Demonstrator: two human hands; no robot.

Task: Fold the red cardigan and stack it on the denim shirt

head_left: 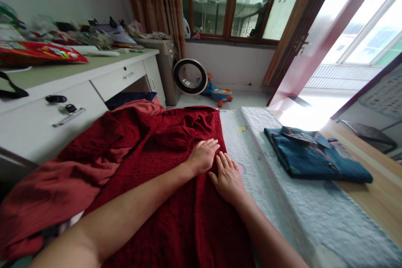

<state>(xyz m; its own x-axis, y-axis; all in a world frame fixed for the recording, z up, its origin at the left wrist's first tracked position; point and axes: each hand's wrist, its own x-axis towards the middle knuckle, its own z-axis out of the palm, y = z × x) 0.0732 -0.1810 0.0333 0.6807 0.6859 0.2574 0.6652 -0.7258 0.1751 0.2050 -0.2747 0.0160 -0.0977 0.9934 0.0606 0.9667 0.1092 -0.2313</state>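
Observation:
A dark red textured cloth (163,150) lies spread over a pale quilted bed cover (282,201), bunched up at its left side. My left hand (203,155) rests flat on the cloth near its right edge, fingers stretched out. My right hand (228,176) lies flat beside it, fingers together and extended, right at the cloth's edge. Both hands press on the cloth and hold nothing.
A folded blue garment (314,157) lies on the bed cover to the right. A white desk (78,88) with drawers and clutter stands on the left. A washing machine (176,75), a toy ride-on car (220,92) and an open door (314,37) are beyond.

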